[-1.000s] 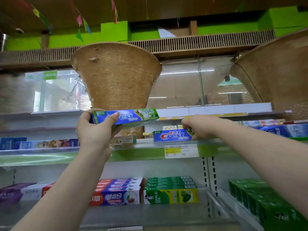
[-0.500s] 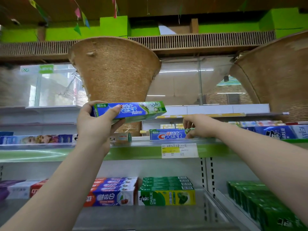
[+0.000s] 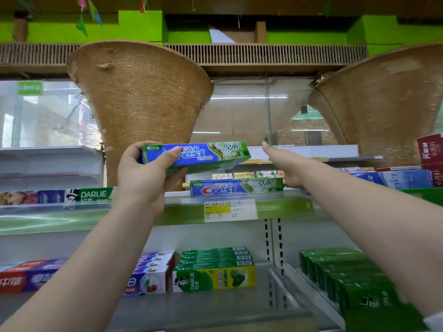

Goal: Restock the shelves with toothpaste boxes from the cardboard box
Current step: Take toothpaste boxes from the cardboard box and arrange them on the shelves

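The left hand (image 3: pixel 143 178) gripped a "Crest" box (image 3: pixel 196 154), long axis left-right, print facing the camera, above a shelved "Crest" box (image 3: pixel 236 186) beside the open, thumb-raised right hand (image 3: pixel 285 166).

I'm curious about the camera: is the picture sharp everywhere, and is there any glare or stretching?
Head view: the Crest box in the left hand is sharp; the green boxes at lower right are smeared; pale glare streaks the shelf's front strip at left; the wide lens stretches both forearms toward the bottom corners.

Blue-green toothpaste box (image 3: pixel 195 155), tan, perhaps woven, basket (image 3: pixel 141 109)
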A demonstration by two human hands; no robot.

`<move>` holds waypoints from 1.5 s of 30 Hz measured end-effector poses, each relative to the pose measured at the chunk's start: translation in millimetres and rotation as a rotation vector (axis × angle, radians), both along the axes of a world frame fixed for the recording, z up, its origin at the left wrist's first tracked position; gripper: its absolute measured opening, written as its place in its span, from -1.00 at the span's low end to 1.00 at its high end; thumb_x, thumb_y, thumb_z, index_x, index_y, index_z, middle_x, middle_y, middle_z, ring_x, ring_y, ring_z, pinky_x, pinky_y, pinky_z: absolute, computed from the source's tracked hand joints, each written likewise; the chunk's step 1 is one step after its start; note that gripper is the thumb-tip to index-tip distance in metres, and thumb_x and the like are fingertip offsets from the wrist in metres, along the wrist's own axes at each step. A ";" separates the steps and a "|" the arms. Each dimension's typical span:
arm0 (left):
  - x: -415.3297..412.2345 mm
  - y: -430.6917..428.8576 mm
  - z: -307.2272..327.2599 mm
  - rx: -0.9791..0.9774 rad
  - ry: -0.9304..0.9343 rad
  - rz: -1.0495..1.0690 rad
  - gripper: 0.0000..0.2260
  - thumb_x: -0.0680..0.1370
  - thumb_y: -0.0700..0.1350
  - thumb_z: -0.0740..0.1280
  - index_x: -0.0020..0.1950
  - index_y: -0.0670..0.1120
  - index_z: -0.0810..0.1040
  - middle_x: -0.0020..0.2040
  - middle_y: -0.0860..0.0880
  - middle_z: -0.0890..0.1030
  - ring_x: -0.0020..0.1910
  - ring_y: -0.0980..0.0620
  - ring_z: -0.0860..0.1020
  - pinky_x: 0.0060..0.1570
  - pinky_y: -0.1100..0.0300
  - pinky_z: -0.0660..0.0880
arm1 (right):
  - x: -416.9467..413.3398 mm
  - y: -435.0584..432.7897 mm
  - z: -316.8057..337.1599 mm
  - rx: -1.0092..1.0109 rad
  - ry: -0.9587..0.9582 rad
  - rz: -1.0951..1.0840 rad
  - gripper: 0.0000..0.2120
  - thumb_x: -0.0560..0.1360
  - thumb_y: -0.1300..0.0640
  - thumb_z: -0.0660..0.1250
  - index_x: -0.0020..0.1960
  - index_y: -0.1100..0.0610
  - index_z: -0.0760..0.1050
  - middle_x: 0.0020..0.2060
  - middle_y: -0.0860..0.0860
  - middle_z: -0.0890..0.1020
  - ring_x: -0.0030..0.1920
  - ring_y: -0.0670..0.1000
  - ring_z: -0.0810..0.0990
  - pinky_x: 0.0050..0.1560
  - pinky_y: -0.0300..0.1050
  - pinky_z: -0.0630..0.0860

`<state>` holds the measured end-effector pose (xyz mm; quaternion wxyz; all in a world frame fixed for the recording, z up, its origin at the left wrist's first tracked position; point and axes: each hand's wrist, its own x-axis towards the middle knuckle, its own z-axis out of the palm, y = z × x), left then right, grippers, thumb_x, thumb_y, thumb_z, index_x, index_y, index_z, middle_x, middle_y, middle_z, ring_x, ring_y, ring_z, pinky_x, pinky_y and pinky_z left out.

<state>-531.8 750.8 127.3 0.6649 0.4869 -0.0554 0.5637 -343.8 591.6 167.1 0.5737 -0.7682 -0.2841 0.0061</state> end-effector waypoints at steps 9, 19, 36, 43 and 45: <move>-1.2 4.6 1.4 0.026 0.037 -0.020 -0.77 0.44 -0.27 0.45 -0.10 -0.05 0.43 -0.02 -0.06 0.56 -0.10 0.02 0.65 -0.23 0.09 0.65 | -0.7 -1.8 -4.9 0.082 0.073 0.045 -0.36 0.61 -0.21 0.00 0.56 0.09 -0.03 0.55 0.07 0.00 0.54 0.11 -0.03 0.47 0.14 0.02; 10.9 -4.2 9.2 0.100 0.145 -0.072 -0.74 0.41 -0.25 0.48 -0.05 -0.08 0.44 0.01 -0.11 0.59 -0.08 -0.04 0.67 -0.20 0.05 0.65 | -26.1 -13.3 1.9 -0.071 -0.328 0.186 -0.52 0.50 -0.18 0.25 0.35 -0.02 0.33 0.27 -0.03 0.44 0.25 0.00 0.41 0.29 0.04 0.37; 5.2 -3.6 11.3 -0.004 0.208 -0.219 -0.82 0.54 -0.04 0.36 -0.10 -0.10 0.43 -0.07 -0.14 0.60 -0.07 -0.05 0.66 -0.28 0.02 0.62 | -38.3 -49.3 -6.6 0.128 -0.058 0.305 -0.56 0.28 0.21 0.45 0.14 0.21 0.52 0.06 0.15 0.63 0.03 0.10 0.66 -0.05 -0.05 0.64; 4.9 0.0 10.7 0.008 0.226 -0.239 -0.81 0.53 -0.02 0.37 -0.04 -0.10 0.45 -0.05 -0.14 0.63 -0.04 -0.07 0.67 -0.21 -0.01 0.63 | -42.7 -50.7 -4.9 0.162 -0.051 0.280 -0.58 0.31 0.22 0.44 0.16 0.24 0.51 0.03 0.16 0.65 -0.03 0.10 0.69 -0.07 -0.05 0.65; 5.1 1.9 10.9 -0.014 0.207 -0.252 -0.80 0.53 0.00 0.38 -0.05 -0.11 0.45 -0.08 -0.13 0.64 -0.06 -0.06 0.67 -0.20 -0.04 0.63 | -41.9 -50.7 -3.8 0.210 -0.039 0.306 -0.57 0.30 0.24 0.44 0.15 0.27 0.50 0.04 0.18 0.64 -0.02 0.12 0.69 -0.08 -0.03 0.65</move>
